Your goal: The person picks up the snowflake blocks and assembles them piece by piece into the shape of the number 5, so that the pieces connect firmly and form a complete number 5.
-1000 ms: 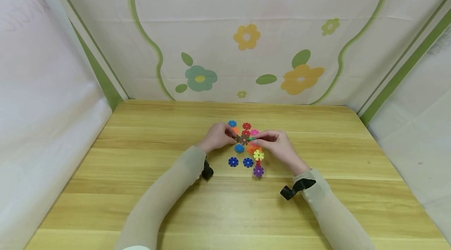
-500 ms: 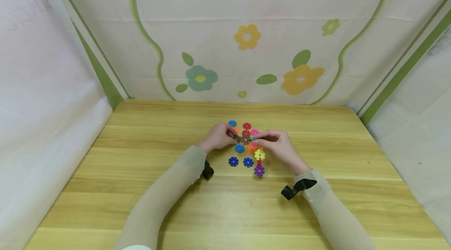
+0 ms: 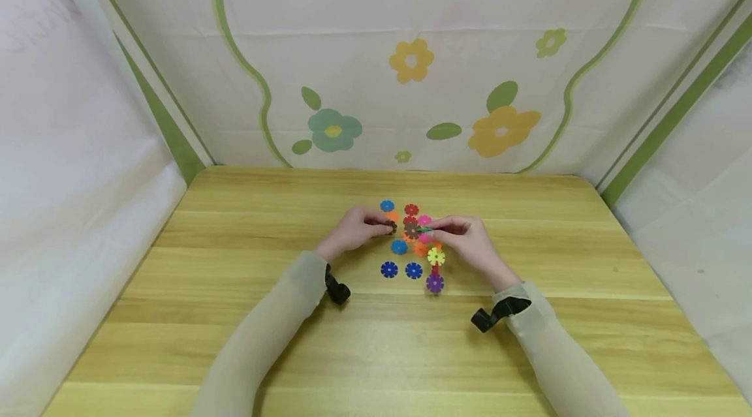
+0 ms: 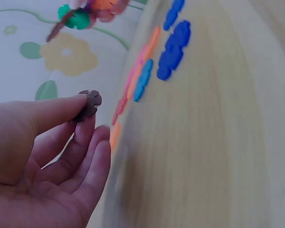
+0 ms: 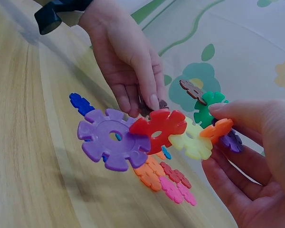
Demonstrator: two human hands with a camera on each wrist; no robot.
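My left hand [image 3: 355,231] pinches a small brown notched plastic disc [image 4: 89,105] between thumb and fingers. My right hand [image 3: 461,237] grips a chain of interlocking discs by its upper part. In the right wrist view that chain has a large purple disc [image 5: 96,145] at its lower end, then a red disc [image 5: 170,127], a yellow disc [image 5: 195,146] and an orange disc [image 5: 217,130]. Near the right thumb are a green disc [image 5: 205,111] and a second purple disc [image 5: 233,141]. A brown disc [image 5: 192,90] sticks out from the green one. A gap separates the two brown discs in the head view.
Loose discs lie flat on the wooden table [image 3: 352,352] below the hands. They include two dark blue discs [image 3: 389,269], a light blue disc [image 3: 399,247], and red discs [image 3: 411,209], with pink and orange ones partly hidden. A flowered cloth [image 3: 364,64] stands behind the table.
My left hand has drawn back leftward with its brown disc, away from the chain's brown disc, which it was close against. My right hand and the chain have shifted slightly right.
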